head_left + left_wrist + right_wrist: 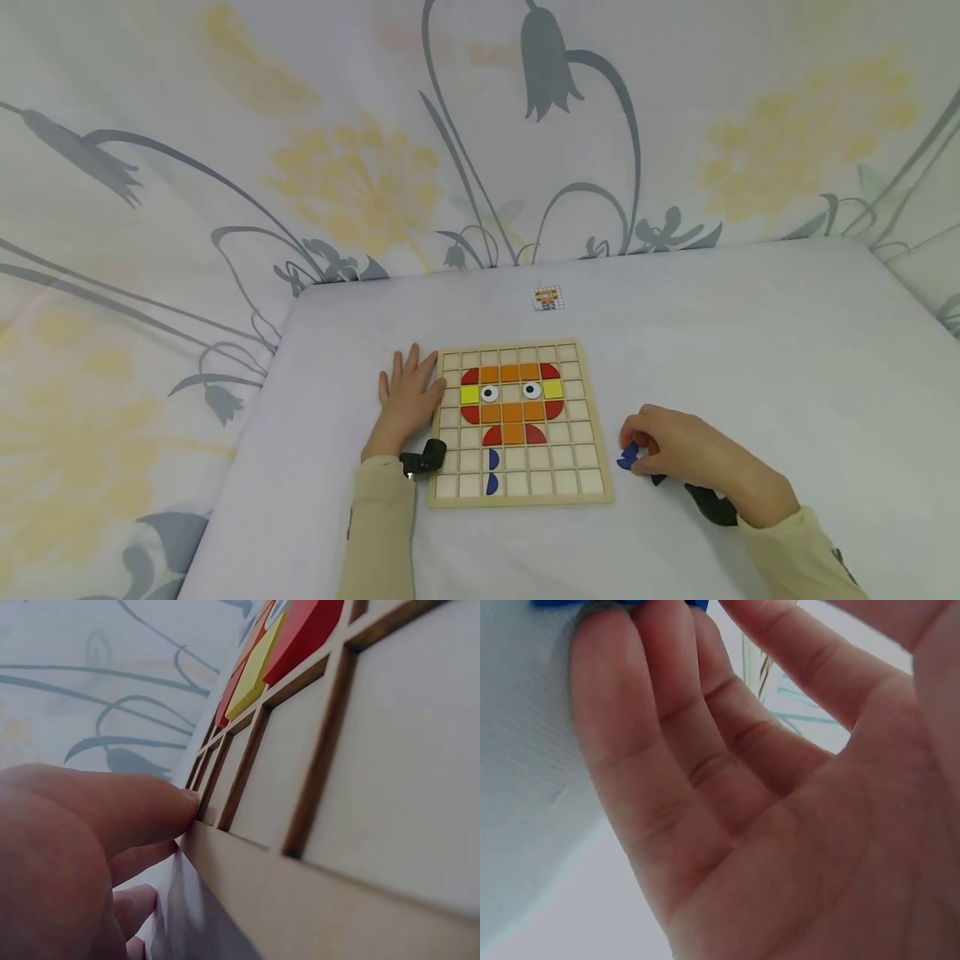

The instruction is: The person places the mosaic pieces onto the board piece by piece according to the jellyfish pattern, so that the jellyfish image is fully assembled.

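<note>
A square wooden grid board [446, 497] lies on the white-covered table, filled in part with red, orange and yellow pieces and two round eye pieces [532, 390]. Two blue half-round pieces [492, 459] sit in its lower cells. My left hand [406, 400] rests flat with spread fingers beside the board's left side, its thumb [150, 806] touching the frame. To the right of the board, my right hand [678, 446] pinches a blue piece [628, 456] between thumb and fingers, low over the table. In the right wrist view only a strip of blue [551, 602] shows at the fingertips.
A small picture card [547, 297] with a gridded figure lies behind the board. Another dark blue piece [658, 479] shows just under my right hand. A flower-patterned cloth [480, 142] stands along the back and left of the table.
</note>
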### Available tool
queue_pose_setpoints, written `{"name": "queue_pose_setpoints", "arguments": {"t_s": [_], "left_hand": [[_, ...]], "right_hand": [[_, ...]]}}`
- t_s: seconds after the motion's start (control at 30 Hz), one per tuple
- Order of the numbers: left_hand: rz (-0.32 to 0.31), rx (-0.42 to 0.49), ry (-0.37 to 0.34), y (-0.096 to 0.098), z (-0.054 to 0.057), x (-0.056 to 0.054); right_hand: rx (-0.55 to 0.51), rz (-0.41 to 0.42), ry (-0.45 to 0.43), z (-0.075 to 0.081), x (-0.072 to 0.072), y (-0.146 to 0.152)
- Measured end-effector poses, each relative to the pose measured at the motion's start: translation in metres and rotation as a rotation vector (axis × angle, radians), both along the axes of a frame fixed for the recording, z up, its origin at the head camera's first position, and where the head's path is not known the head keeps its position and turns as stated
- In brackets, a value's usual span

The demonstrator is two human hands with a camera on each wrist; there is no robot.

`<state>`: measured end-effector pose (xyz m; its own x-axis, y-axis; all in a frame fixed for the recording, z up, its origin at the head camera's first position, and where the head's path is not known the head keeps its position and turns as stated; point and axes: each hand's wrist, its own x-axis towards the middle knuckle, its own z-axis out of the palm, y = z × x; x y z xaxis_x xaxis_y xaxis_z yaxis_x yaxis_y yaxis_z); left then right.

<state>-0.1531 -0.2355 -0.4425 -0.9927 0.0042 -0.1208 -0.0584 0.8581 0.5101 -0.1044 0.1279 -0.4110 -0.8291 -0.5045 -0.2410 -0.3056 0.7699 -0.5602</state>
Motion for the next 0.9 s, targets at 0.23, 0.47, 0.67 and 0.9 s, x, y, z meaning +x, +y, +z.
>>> {"name": "queue_pose_setpoints", "arguments": {"t_s": [0.23,0.47,0.67,0.9], "left_hand": [[0.001,0.001,-0.003,-0.001,-0.002,0.002],[0.007,0.018,0.013,0.002,0.001,0.004],[0.005,0.028,0.02,0.001,0.003,0.004],[-0.003,0.012,0.016,0.001,0.005,0.0]], "right_hand": [[-0.013,0.005,0.035,-0.003,0.0,-0.001],[-0.016,-0.007,0.047,-0.004,-0.004,0.001],[-0.058,-0.006,0.021,-0.004,-0.009,0.004],[-0.081,-0.055,0.029,-0.003,-0.015,0.003]]}}
